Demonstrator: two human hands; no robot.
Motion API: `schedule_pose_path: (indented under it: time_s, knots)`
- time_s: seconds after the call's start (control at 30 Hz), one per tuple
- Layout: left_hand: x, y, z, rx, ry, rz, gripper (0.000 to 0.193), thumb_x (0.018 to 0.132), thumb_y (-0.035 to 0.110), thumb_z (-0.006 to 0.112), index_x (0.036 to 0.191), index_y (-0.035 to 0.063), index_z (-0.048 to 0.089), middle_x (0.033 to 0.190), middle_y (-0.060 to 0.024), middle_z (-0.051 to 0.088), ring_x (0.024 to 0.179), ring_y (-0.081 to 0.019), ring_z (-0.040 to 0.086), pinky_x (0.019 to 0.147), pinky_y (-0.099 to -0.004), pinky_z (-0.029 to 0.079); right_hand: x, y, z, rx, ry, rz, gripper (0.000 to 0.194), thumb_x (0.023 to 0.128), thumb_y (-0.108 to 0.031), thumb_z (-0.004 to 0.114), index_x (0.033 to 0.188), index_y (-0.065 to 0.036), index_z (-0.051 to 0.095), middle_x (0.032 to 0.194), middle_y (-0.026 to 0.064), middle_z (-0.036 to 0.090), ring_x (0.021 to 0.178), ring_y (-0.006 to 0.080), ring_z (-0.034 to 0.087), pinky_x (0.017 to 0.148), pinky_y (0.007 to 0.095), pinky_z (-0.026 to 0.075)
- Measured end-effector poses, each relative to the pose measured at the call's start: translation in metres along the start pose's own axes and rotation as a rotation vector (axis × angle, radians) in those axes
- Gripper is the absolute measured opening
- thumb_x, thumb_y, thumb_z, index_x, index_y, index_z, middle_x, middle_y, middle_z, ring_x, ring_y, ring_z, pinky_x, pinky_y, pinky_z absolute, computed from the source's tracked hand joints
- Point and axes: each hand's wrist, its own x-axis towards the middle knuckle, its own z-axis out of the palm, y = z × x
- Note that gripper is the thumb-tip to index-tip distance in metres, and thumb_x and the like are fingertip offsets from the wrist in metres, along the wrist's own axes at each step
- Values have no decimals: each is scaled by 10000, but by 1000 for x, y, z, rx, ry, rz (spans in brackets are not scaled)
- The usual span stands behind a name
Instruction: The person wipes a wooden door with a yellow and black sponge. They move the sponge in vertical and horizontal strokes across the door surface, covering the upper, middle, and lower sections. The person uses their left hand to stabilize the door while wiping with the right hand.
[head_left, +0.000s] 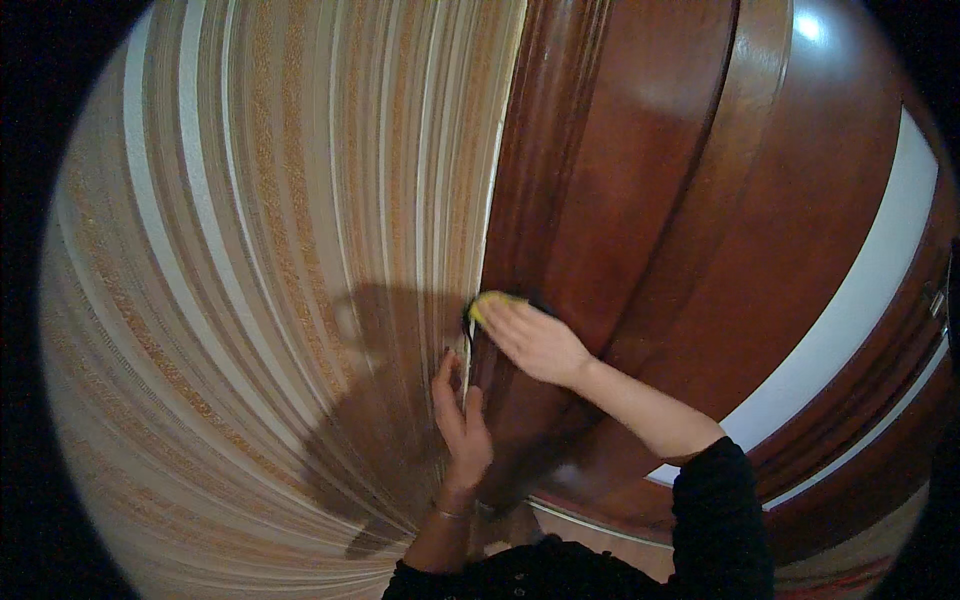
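My right hand (536, 341) lies nearly flat over a yellow pad (484, 306), a cloth or sponge that is mostly covered by my fingers. It rests against the left edge of the dark brown wooden door frame (517, 187), where the frame meets the striped wallpaper (315, 225). Lower down, my left hand (461, 431) is raised at the same seam with thumb and fingers apart, and nothing shows in it. A thin dark line runs down from the pad towards my left fingers; I cannot tell whether it is a cord or a shadow.
To the right of the frame spreads a brown wooden door (787, 225) with a long white panel (847, 300). Metal hardware (937, 304) shows at the far right rim. A light floor (600, 532) appears below. My arms cast shadows on the wallpaper.
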Motion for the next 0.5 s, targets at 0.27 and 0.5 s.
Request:
schedule_pose_path:
  time_s: [0.27,0.5]
  knots:
    - [29,109,-65,287,-75,308,529,983,100,549,1487,-53,489,1458,-238,559,1366,-397,525,1184,-468,369,120,65,-74,440,988,478,456,952,-40,588,1407,-47,606,1355,173,629,1240,395,603,1089,498,472]
    - [69,195,-118,983,25,736,612,894,153,687,1482,44,553,1491,-219,538,1467,-474,410,1218,-598,258,247,82,-122,831,1270,570,520,1066,-175,508,1501,104,444,1586,312,380,1491,484,339,1248,536,267]
